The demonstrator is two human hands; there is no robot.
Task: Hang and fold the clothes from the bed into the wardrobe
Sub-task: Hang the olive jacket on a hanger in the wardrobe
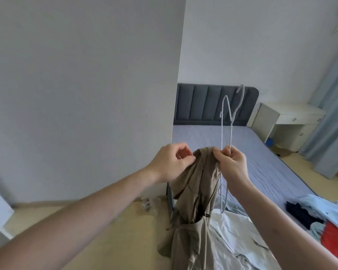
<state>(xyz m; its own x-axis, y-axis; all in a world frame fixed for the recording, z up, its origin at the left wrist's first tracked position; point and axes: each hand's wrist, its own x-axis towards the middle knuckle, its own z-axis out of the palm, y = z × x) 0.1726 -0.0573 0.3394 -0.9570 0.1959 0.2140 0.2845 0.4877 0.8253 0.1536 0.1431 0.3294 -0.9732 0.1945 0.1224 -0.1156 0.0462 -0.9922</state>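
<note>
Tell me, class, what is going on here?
A person stands by a bed, holding up a beige garment. The left hand pinches its top edge; the right hand grips the garment together with a white wire hanger. The garment is not yet on the hanger. More clothes lie on the bed.

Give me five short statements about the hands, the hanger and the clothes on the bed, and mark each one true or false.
1. The right hand holds a white wire hanger. True.
2. The left hand is empty. False: it pinches the khaki garment.
3. The khaki garment lies flat on the bed. False: it hangs from both hands.
4. A pile of blue, dark and red clothes lies on the bed at the right. True.
5. The hanger is already inside the garment. False: it is held beside it, mostly outside the cloth.
</note>
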